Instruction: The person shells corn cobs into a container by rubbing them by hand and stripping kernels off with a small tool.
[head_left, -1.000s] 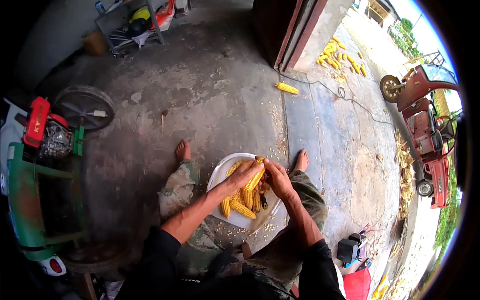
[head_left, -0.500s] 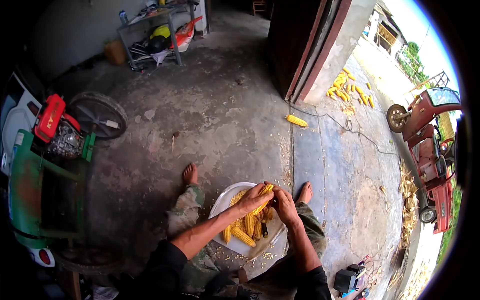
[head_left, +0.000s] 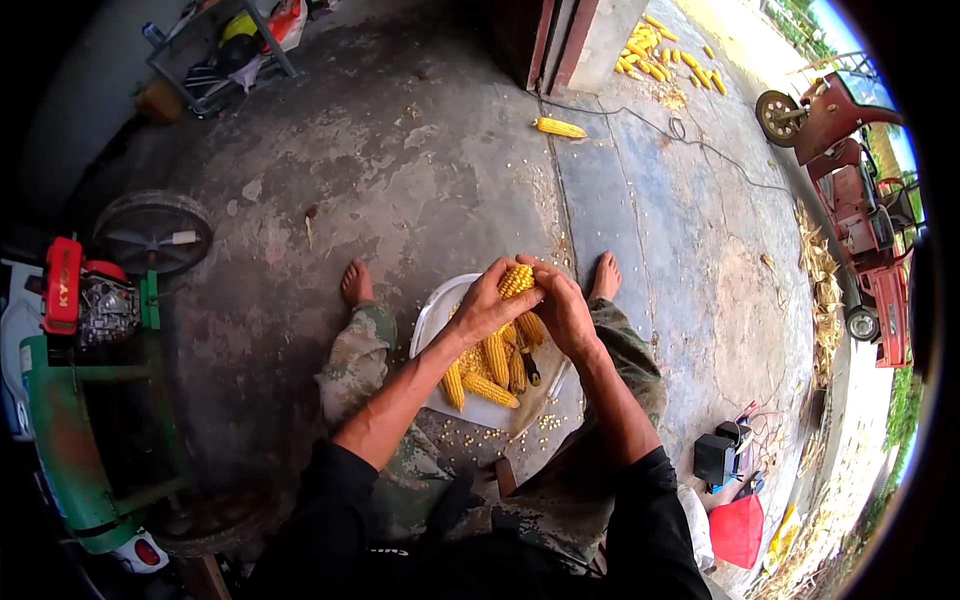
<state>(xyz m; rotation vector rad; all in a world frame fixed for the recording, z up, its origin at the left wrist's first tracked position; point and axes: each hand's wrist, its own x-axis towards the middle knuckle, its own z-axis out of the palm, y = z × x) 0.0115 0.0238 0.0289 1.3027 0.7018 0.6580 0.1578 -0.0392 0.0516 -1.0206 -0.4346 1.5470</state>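
Observation:
Above the white basin, both hands are closed on a yellow corn cob. My left hand wraps its near left side, and my right hand grips the right side, covering part of the cob. Below them, several corn cobs and loose kernels lie in the basin. A tool with a black and yellow handle rests beside these cobs; its working end cannot be made out. The basin sits between my legs.
One corn cob lies on the floor ahead, near a dark cable. More cobs are heaped by the doorway. A green machine with a red engine stands left; a red three-wheeler is outside right. Kernels dot the concrete.
The view has tilted downward, so the surroundings sit higher in it. The hands have shifted slightly around the cob, which now points more upright between them.

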